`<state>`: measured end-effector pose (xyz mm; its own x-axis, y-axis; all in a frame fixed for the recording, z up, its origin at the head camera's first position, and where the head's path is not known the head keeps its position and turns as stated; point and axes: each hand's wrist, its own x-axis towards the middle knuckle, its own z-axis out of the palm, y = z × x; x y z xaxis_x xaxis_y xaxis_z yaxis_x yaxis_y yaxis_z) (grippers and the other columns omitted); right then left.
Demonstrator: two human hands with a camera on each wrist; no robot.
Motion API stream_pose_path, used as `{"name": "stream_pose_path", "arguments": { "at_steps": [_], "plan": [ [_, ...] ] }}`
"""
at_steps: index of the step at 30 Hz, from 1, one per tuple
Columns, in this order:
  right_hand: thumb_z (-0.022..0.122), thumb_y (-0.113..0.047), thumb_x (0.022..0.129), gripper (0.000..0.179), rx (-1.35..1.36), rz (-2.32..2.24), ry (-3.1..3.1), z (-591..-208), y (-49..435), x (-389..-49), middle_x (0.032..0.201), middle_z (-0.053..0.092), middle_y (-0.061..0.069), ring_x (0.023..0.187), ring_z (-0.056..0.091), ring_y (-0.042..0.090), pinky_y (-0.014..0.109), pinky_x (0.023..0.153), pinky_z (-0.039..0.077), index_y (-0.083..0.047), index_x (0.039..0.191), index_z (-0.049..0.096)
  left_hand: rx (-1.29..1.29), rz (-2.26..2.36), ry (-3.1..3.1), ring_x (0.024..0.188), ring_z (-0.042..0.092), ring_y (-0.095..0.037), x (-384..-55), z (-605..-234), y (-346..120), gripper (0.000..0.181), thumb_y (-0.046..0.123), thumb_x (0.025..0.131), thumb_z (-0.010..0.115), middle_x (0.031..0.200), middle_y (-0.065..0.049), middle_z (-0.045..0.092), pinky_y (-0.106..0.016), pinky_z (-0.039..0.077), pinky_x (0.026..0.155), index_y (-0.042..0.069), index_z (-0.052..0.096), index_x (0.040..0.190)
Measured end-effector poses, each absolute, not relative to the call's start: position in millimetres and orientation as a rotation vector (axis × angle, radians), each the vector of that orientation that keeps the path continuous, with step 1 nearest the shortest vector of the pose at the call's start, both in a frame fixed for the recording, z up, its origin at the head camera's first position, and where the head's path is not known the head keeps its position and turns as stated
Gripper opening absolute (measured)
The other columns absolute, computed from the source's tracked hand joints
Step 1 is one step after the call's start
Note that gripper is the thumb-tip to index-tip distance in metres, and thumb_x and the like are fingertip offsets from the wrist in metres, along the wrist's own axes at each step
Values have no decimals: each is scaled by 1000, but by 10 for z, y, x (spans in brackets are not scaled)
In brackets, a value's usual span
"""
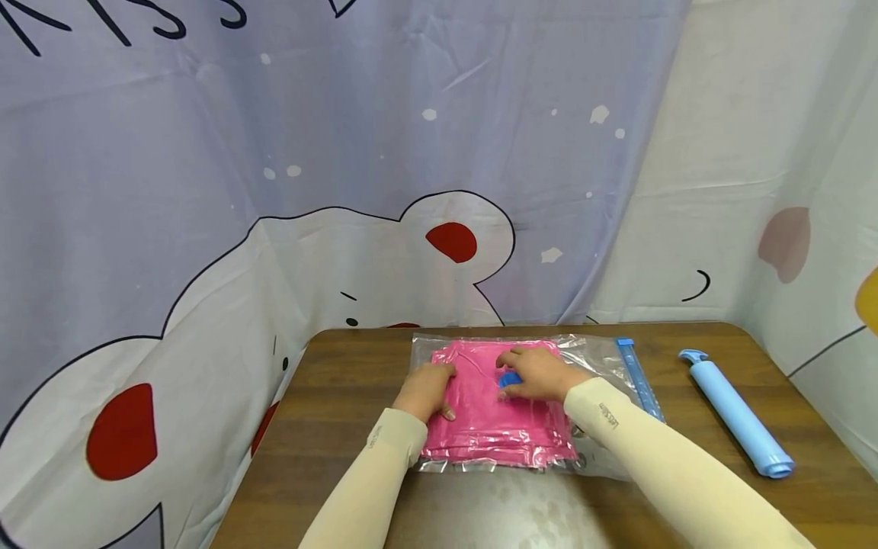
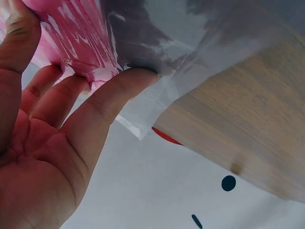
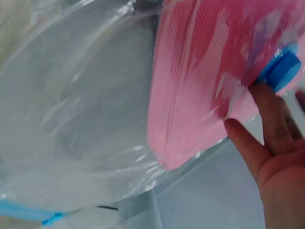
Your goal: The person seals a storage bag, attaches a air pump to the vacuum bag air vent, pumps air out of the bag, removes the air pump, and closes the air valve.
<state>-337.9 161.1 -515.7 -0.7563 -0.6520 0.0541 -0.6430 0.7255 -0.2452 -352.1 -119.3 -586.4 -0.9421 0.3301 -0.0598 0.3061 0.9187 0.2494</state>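
A clear plastic storage bag point(image 1: 593, 352) lies flat on the table with a folded pink cloth point(image 1: 473, 415) inside it. My left hand point(image 1: 425, 389) touches the bag at the cloth's left edge; in the left wrist view its fingers point(image 2: 107, 98) stretch along the film, loosely bent. Over the right half of the cloth, my right hand point(image 1: 538, 372) has its fingers spread around a round blue valve cap point(image 1: 509, 379). One fingertip lies right at the underside of the cap in the right wrist view, and another finger point(image 3: 245, 140) touches the film beside it.
A blue zip strip point(image 1: 640, 381) runs along the bag's right end. Farther right, a light blue hand pump point(image 1: 737, 415) lies slanting on the wooden table point(image 1: 329, 427). A printed curtain point(image 1: 343, 137) hangs behind and at both sides.
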Motion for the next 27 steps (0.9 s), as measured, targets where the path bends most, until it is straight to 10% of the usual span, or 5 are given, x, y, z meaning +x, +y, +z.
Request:
{"name": "stream_pose_path", "arguments": {
  "at_steps": [7,27],
  "plan": [
    [91,-8,90,32,-1230,-399,2824,-5139,1678,-3386,117,79,7,106,77,26,50,100,66,-12,120,82,505,345,2998,128,75,-40,-3436,-5764,-1169,89,36,66,110,135,-12,82,-59,62,114,14,75,144],
    [95,-25,91,27,-1176,-319,2893,-5168,1633,-3426,94,72,0,81,64,12,34,79,61,-9,106,78,526,325,3009,126,77,-40,-3511,-5837,-1176,87,38,61,111,130,-12,84,-59,63,112,14,77,137]
  ]
}}
